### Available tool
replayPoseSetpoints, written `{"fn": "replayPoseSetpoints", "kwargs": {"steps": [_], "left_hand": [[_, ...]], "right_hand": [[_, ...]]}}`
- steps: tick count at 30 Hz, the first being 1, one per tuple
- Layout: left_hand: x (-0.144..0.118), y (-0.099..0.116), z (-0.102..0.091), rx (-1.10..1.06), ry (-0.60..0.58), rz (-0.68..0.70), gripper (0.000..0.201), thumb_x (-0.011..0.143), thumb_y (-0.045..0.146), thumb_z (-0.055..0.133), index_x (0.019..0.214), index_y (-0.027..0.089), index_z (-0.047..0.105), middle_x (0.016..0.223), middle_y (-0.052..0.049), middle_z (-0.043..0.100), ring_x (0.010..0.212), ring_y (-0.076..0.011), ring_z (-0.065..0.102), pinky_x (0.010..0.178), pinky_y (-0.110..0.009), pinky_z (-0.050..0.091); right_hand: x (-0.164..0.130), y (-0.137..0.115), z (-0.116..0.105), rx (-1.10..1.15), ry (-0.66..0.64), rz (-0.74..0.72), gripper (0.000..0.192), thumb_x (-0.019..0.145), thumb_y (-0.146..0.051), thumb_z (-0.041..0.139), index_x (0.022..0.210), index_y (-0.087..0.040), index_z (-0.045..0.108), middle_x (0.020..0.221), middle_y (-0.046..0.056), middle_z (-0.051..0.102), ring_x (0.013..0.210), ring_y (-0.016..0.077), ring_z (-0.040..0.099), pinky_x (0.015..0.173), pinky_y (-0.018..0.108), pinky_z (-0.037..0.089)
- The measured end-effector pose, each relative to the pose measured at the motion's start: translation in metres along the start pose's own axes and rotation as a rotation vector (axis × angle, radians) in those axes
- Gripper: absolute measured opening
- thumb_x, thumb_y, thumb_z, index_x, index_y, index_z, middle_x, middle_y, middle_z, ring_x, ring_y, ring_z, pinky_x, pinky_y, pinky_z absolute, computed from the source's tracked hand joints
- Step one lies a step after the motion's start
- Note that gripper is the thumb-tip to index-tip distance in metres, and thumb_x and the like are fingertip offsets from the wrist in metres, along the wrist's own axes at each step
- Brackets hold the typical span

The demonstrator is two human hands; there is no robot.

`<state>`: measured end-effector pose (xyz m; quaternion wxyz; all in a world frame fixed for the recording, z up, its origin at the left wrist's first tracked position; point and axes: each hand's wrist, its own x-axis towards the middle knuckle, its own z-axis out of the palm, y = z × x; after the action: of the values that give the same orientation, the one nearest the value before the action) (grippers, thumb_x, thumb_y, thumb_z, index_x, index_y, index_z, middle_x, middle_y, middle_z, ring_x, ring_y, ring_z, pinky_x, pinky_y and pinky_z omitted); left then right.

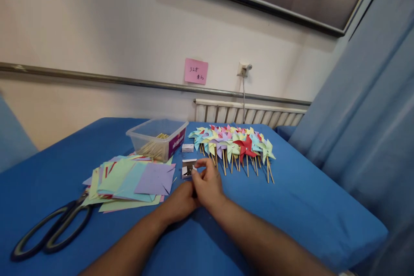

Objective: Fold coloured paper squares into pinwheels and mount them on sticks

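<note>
1. Both bare forearms are reaching forward from the bottom edge, converging toward the middle.
2. The left hand (181, 202) is lying low with its knuckles up, its fingers tucked behind the right hand and mostly hidden.
3. The right hand (207, 183) is sitting just ahead, touching the left, its fingers curling forward and its fingertips (198, 168) pinching together.

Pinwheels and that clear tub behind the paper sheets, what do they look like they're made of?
The pinwheels look like matte colored paper, folded into flat vanes, on thin pale sticks, probably wood or bamboo. The tub looks like translucent plastic: the sticks inside show through its cloudy, slightly glossy wall.
</note>
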<state>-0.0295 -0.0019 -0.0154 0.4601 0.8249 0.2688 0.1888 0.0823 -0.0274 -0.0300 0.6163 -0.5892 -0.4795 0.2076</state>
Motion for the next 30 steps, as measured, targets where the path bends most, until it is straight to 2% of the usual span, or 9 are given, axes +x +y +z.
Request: {"fn": "replayPoseSetpoints", "kwargs": {"steps": [3, 8, 11, 14, 17, 19, 22, 25, 30], "left_hand": [[-0.003, 0.002, -0.005, 0.045, 0.030, 0.005, 0.030, 0.069, 0.014, 0.051, 0.091, 0.018, 0.071, 0.089, -0.006, 0.073, 0.088, -0.0244, 0.064, 0.078, -0.030, 0.045], [-0.008, 0.009, -0.002, 0.292, 0.033, -0.080, 0.019, 0.071, 0.019, 0.051, 0.077, 0.017, 0.069, 0.075, -0.005, 0.071, 0.067, -0.0203, 0.061, 0.061, -0.027, 0.040], [-0.010, 0.012, -0.008, 0.362, 0.073, -0.097, 0.018, 0.076, 0.024, 0.050, 0.075, 0.019, 0.067, 0.076, -0.004, 0.070, 0.067, -0.0180, 0.061, 0.059, -0.026, 0.038], [-0.012, 0.010, -0.034, 0.450, 0.230, -0.140, 0.022, 0.082, 0.030, 0.048, 0.087, 0.021, 0.068, 0.084, -0.004, 0.072, 0.076, -0.0193, 0.064, 0.064, -0.027, 0.041], [-0.017, 0.004, -0.067, 0.673, 0.495, -0.318, 0.031, 0.082, 0.038, 0.050, 0.102, 0.021, 0.066, 0.098, -0.008, 0.071, 0.089, -0.0241, 0.064, 0.072, -0.031, 0.043], [-0.021, 0.000, -0.083, 0.812, 0.585, -0.428, 0.041, 0.078, 0.040, 0.054, 0.112, 0.019, 0.062, 0.110, -0.011, 0.069, 0.099, -0.0279, 0.063, 0.079, -0.034, 0.044], [-0.026, -0.003, -0.089, 0.950, 0.501, -0.530, 0.055, 0.072, 0.042, 0.060, 0.120, 0.016, 0.056, 0.120, -0.016, 0.063, 0.107, -0.0336, 0.059, 0.082, -0.038, 0.045], [-0.028, -0.007, -0.085, 1.035, 0.434, -0.552, 0.055, 0.071, 0.040, 0.061, 0.120, 0.016, 0.055, 0.120, -0.018, 0.061, 0.108, -0.0359, 0.058, 0.082, -0.040, 0.045], [-0.027, -0.015, -0.084, 1.031, 0.421, -0.558, 0.057, 0.071, 0.036, 0.061, 0.123, 0.015, 0.053, 0.120, -0.020, 0.061, 0.110, -0.0355, 0.056, 0.083, -0.039, 0.045]], "right_hand": [[0.000, 0.003, 0.016, 0.031, -0.015, -0.008, 0.014, 0.078, -0.024, 0.057, 0.092, -0.023, 0.058, 0.079, -0.001, 0.063, 0.060, 0.0148, 0.051, 0.060, 0.029, 0.040], [0.004, 0.021, 0.001, 0.153, -0.112, 0.020, 0.009, 0.076, -0.025, 0.056, 0.082, -0.020, 0.060, 0.068, -0.002, 0.061, 0.055, 0.0127, 0.050, 0.055, 0.026, 0.040], [0.008, 0.025, -0.004, 0.354, -0.122, 0.148, 0.009, 0.071, -0.027, 0.057, 0.077, -0.020, 0.058, 0.068, -0.002, 0.062, 0.047, 0.0094, 0.046, 0.047, 0.022, 0.036], [0.010, 0.025, -0.003, 0.418, -0.127, 0.200, 0.012, 0.068, -0.028, 0.060, 0.075, -0.019, 0.057, 0.065, -0.002, 0.061, 0.044, 0.0080, 0.045, 0.043, 0.021, 0.035], [0.008, 0.023, 0.000, 0.439, -0.139, 0.225, 0.013, 0.065, -0.028, 0.062, 0.073, -0.018, 0.058, 0.064, -0.002, 0.061, 0.045, 0.0079, 0.045, 0.043, 0.020, 0.036], [0.006, 0.022, 0.002, 0.444, -0.154, 0.236, 0.012, 0.064, -0.027, 0.062, 0.073, -0.018, 0.059, 0.063, -0.002, 0.061, 0.046, 0.0077, 0.046, 0.043, 0.019, 0.037], [0.002, 0.020, 0.003, 0.440, -0.179, 0.245, 0.011, 0.064, -0.026, 0.062, 0.072, -0.019, 0.060, 0.063, -0.002, 0.062, 0.046, 0.0077, 0.047, 0.043, 0.019, 0.038], [-0.001, 0.021, 0.005, 0.428, -0.193, 0.248, 0.010, 0.064, -0.024, 0.061, 0.072, -0.018, 0.061, 0.063, -0.002, 0.062, 0.047, 0.0081, 0.048, 0.043, 0.019, 0.038], [0.002, 0.028, 0.004, 0.399, -0.150, 0.269, 0.010, 0.063, -0.022, 0.060, 0.072, -0.018, 0.062, 0.064, -0.001, 0.063, 0.051, 0.0099, 0.051, 0.046, 0.021, 0.041]]}}
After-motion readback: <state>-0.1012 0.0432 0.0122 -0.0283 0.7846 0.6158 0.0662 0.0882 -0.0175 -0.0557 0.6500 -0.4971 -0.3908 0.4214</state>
